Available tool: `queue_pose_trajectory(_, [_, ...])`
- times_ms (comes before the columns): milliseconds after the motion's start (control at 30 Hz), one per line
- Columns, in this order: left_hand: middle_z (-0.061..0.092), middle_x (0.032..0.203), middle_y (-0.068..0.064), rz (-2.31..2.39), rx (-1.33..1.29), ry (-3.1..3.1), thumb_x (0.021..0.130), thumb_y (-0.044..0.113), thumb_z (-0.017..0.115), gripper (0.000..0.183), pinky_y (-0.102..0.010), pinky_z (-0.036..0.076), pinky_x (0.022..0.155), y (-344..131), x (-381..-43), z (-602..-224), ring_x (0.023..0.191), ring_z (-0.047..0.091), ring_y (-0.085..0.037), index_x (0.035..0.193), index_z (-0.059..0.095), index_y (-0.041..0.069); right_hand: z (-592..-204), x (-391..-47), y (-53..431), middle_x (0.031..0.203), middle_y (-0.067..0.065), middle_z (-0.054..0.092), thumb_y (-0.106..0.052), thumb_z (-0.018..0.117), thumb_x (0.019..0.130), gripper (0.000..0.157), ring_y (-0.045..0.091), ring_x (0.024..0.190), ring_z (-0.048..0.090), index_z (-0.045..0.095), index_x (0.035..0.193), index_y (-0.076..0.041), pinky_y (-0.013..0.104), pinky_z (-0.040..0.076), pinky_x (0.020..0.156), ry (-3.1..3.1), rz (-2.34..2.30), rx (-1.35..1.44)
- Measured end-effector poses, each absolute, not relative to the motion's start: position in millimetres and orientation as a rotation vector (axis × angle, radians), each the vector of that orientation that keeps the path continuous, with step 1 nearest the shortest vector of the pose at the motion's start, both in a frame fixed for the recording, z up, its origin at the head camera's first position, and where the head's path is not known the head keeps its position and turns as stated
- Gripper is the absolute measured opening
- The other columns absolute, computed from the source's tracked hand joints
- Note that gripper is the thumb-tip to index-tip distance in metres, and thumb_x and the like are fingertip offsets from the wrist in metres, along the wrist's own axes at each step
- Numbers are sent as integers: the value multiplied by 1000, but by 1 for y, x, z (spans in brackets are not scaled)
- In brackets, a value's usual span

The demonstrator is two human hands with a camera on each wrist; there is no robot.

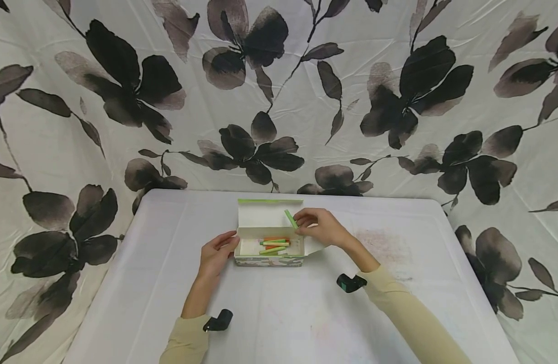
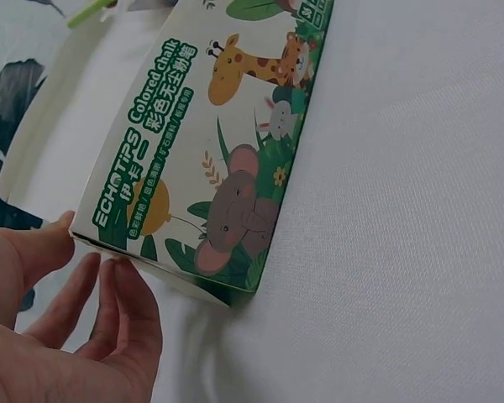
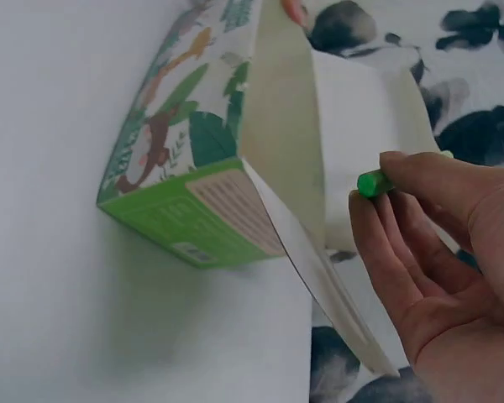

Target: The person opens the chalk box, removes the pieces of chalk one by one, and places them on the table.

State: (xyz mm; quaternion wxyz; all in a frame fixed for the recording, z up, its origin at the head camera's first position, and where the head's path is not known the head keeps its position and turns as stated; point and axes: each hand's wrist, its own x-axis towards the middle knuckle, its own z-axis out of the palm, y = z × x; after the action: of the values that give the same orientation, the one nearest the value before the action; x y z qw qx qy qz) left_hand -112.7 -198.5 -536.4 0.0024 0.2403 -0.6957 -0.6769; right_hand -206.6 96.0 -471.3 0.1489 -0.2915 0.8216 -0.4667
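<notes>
An open cardboard box of colored chalk point(image 1: 269, 262) stands on the table with its lid point(image 1: 260, 215) folded back. Inside it lie several green and orange chalk sticks point(image 1: 274, 249). My right hand point(image 1: 323, 227) pinches a green chalk stick point(image 1: 290, 218) between thumb and fingertips, above the box's right rear corner. The right wrist view shows the round end of that green chalk point(image 3: 371, 184) facing the camera. At the box's left end, my left hand point(image 1: 216, 254) pinches the upper edge, thumb on top and fingers against the side flap point(image 2: 193, 285).
White cloth covers the table point(image 1: 279, 313), with a reddish smudge point(image 1: 383, 242) to the right. A floral curtain point(image 1: 324, 101) hangs behind. The box's right side flap point(image 3: 319, 277) sticks outward below the right hand.
</notes>
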Motion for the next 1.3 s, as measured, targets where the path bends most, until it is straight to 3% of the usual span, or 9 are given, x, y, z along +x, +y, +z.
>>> queue_pose_trajectory(300, [68,117,-9,-2139,744,-2184,98,17,72,40,-19,52,74,-198,-114,-537,97,63,-13,135,65,2,-462,-209,130,118,17,69,-12,78,92,41,26,105,67,65,129,2,31,57,87,2272,-1528,-543])
queue_pose_trajectory(633, [66,122,-11,-2148,754,-2191,99,19,72,41,-20,52,77,-199,-112,-536,104,62,-20,136,64,4,-465,-205,169,121,20,69,-18,77,95,47,19,106,69,61,134,3,32,55,95,2293,-1598,-333])
queue_pose_trajectory(900, [65,124,-13,-2160,751,-2182,99,18,71,41,-18,51,76,-200,-113,-536,99,62,-14,137,63,3,-477,-194,195,129,22,64,-19,76,96,52,8,103,68,56,138,4,26,54,93,2263,-1661,-210])
queue_pose_trajectory(1300, [66,121,-12,-2168,746,-2158,98,16,72,41,-17,52,75,-199,-113,-538,92,63,-6,135,64,1,-525,-182,217,121,14,69,-22,77,95,52,8,96,70,58,137,3,26,56,90,2271,-1657,-34])
